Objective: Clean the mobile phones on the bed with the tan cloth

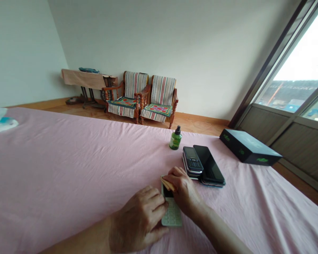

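Note:
A pale keypad phone (172,214) with a dark screen lies flat on the pink cloth cover (95,169). My left hand (143,215) grips its left edge, with curled fingers beside the keys and the thumb low by the near end. In my right hand (184,190) a folded yellow cleaning cloth (167,184) is pinched and pressed on the upper part of the screen. The hand and cloth hide the phone's top end. Just beyond my right hand sits a stack of keypad phones (193,160), next to a stack of dark smartphones (209,164).
A green spray bottle (175,138) stands behind the phones. The black box (250,146) is at the right edge, and a tissue pack (2,123) at far left. Past the far edge are two wooden chairs (159,95) and a covered sewing table (82,78).

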Tool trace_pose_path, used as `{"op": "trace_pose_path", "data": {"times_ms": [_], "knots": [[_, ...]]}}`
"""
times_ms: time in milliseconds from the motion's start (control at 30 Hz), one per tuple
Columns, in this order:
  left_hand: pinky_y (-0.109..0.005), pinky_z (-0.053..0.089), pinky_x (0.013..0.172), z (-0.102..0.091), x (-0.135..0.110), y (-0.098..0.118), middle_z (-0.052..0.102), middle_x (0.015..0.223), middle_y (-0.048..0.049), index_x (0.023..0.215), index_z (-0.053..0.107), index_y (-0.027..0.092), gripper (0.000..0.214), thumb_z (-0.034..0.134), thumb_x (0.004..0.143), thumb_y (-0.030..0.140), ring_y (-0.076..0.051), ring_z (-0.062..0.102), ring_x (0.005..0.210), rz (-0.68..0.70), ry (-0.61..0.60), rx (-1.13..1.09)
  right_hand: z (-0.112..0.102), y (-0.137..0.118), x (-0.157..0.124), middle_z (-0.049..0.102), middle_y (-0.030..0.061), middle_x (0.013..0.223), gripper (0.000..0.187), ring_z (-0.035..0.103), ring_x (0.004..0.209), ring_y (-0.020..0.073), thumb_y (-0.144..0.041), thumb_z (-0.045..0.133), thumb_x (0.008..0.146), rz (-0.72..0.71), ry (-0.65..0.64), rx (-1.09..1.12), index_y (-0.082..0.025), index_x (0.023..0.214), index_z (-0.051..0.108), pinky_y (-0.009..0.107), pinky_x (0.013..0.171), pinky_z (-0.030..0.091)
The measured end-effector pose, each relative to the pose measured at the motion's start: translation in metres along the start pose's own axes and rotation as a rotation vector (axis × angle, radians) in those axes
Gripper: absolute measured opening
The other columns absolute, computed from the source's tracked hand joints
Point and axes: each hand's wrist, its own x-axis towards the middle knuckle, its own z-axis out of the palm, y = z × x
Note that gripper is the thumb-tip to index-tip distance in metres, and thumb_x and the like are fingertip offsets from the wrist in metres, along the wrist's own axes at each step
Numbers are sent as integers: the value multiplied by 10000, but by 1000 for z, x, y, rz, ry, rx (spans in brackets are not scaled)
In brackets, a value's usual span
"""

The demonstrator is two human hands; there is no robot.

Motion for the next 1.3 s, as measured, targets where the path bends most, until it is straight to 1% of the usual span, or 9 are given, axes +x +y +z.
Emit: {"op": "trace_pose_path", "data": {"times_ms": [267, 567, 667, 767, 833, 933, 1000, 1100, 1300], "knots": [[-371, 460, 817, 2, -1, 0, 640, 927, -48, 946, 613, 180, 168, 622, 870, 329, -220, 581, 862, -7, 9, -41, -10, -15, -19, 538, -3, 756, 234, 482, 729, 133, -22, 607, 828, -44, -120, 102, -179, 656, 627, 234, 643, 362], [-382, 472, 800, 1, 0, 1, 639, 872, -54, 938, 620, 166, 182, 627, 865, 333, -230, 570, 833, -18, 25, -7, -2, -5, 1, 536, 12, 823, 231, 476, 799, 149, 4, 561, 822, -53, -47, -22, -190, 752, 664, 253, 691, 352], [-381, 467, 826, 2, 0, 0, 644, 900, -58, 920, 621, 172, 173, 614, 874, 339, -232, 577, 871, -2, 36, -13, -3, -14, -8, 536, 5, 786, 247, 483, 774, 143, 19, 558, 807, -58, -83, 49, -185, 698, 646, 243, 675, 357], [-367, 466, 778, 3, -1, 0, 642, 879, -49, 873, 614, 174, 142, 624, 863, 316, -220, 576, 828, -2, 36, -8, -5, -19, -18, 532, -3, 745, 279, 492, 721, 129, 51, 543, 776, -46, -121, 160, -183, 653, 630, 224, 630, 363], [-360, 461, 759, 2, -1, 0, 641, 884, -49, 874, 609, 176, 149, 629, 861, 323, -217, 573, 812, -3, 25, -3, -5, -15, -20, 533, -1, 746, 288, 501, 721, 131, 56, 526, 766, -23, -80, 161, -187, 654, 634, 226, 629, 367], [-358, 458, 767, 1, 0, 0, 638, 896, -52, 937, 608, 174, 182, 630, 864, 340, -220, 568, 820, -10, -4, 0, -3, -2, -13, 558, 16, 799, 299, 513, 780, 152, 63, 510, 749, 30, 52, 93, -192, 703, 660, 248, 694, 387], [-358, 457, 774, 0, 0, 0, 637, 890, -50, 975, 608, 171, 200, 629, 865, 337, -221, 565, 826, -14, -15, -1, -1, 5, -7, 574, 27, 823, 304, 512, 801, 161, 66, 511, 746, 41, 82, 68, -188, 750, 677, 255, 722, 397], [-356, 458, 778, -1, 0, 1, 636, 885, -48, 975, 613, 170, 208, 630, 868, 347, -221, 565, 826, -10, -17, -7, 0, 8, -1, 577, 32, 806, 270, 504, 795, 165, 50, 542, 770, 16, 50, 33, -176, 786, 688, 256, 716, 394], [-373, 457, 792, -1, 1, 1, 637, 930, -58, 907, 614, 176, 207, 633, 862, 378, -232, 570, 857, -37, 10, -15, -2, -2, -1, 581, 30, 813, 212, 492, 801, 169, -8, 572, 832, -1, -23, -45, -179, 776, 684, 268, 713, 371]]}}
